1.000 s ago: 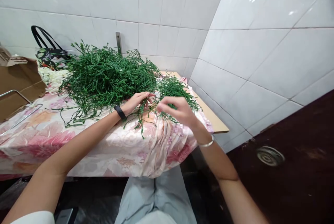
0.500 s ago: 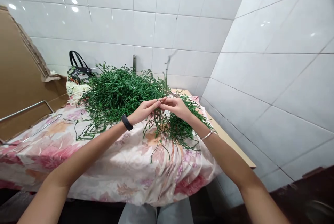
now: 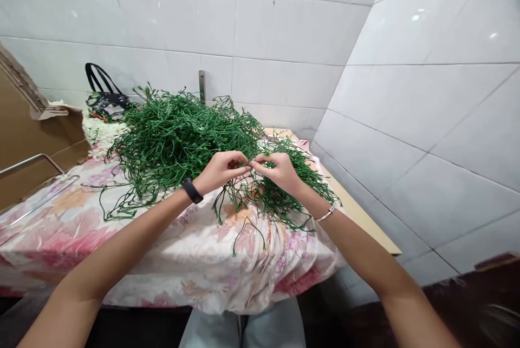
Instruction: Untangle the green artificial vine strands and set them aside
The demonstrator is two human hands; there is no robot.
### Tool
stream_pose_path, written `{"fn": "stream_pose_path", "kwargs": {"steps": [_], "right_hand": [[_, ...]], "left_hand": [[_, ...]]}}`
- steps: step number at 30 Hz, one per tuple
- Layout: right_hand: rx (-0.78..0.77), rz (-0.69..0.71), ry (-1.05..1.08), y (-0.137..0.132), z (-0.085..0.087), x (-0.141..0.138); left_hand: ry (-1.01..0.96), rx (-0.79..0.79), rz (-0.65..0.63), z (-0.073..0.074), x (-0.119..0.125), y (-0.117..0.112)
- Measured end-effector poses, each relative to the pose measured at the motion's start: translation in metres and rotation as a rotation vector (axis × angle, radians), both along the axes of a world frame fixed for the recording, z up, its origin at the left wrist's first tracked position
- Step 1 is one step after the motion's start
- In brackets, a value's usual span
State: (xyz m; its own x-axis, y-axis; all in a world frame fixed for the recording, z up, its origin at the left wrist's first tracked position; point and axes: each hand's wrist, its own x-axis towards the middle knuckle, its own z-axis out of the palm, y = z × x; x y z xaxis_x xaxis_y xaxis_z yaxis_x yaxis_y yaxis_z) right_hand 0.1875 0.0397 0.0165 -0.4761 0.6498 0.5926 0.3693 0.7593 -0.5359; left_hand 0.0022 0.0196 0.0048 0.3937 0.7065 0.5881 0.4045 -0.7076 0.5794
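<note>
My left hand (image 3: 221, 171) and my right hand (image 3: 281, 172) meet over the table, fingertips pinched together around a thin green artificial stem. A small green tip of it (image 3: 267, 153) shows above my right fingers; the rest is mostly hidden by the fingers. Behind my left hand lies a big tangled heap of green plastic stems (image 3: 182, 131). Beneath and beyond my right hand spreads a smaller pile of the same stems (image 3: 298, 166). One loose forked stem (image 3: 248, 226) rests on the floral tablecloth (image 3: 195, 253) nearer to me.
White artificial flowers (image 3: 103, 134) and a black floral bag (image 3: 106, 103) are at the back left. A cardboard box (image 3: 49, 137) and a bent metal rod (image 3: 30, 164) stand at the left. Tiled walls bound the table behind and to the right. Bare tabletop edge (image 3: 361, 207) shows at right.
The blurred stem piece that stood upright above my hands is no longer upright there; a green tip now shows by my right fingers. Both hands stay close together. The view has tilted down slightly.
</note>
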Motion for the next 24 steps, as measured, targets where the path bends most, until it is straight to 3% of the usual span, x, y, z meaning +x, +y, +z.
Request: {"fn": "stream_pose_path", "kwargs": {"steps": [2, 5, 8, 11, 15, 17, 21, 24], "right_hand": [[0.001, 0.013, -0.01, -0.001, 0.001, 0.0], [-0.121, 0.065, 0.013, 0.0, -0.001, 0.0], [-0.204, 0.11, 0.027, 0.003, -0.006, -0.002], [-0.193, 0.104, 0.002, 0.003, -0.007, -0.005], [-0.127, 0.021, -0.12, -0.009, 0.005, -0.001], [-0.136, 0.092, -0.31, -0.022, 0.01, 0.002], [-0.174, 0.438, -0.644, -0.05, 0.0, -0.004], [-0.095, 0.41, -0.607, -0.056, -0.006, -0.007]], "left_hand": [[-0.054, -0.056, -0.033, -0.002, 0.002, -0.001], [-0.142, -0.134, -0.076, -0.003, 0.005, -0.001], [-0.169, -0.106, -0.047, -0.006, 0.007, 0.0], [-0.18, -0.113, -0.032, -0.01, 0.007, 0.002], [-0.253, -0.089, 0.012, -0.009, 0.001, 0.006], [-0.344, -0.05, 0.065, -0.005, -0.004, 0.009], [-0.51, -0.068, 0.078, 0.002, -0.013, 0.015], [-0.616, -0.071, 0.06, 0.004, -0.014, 0.015]]}}
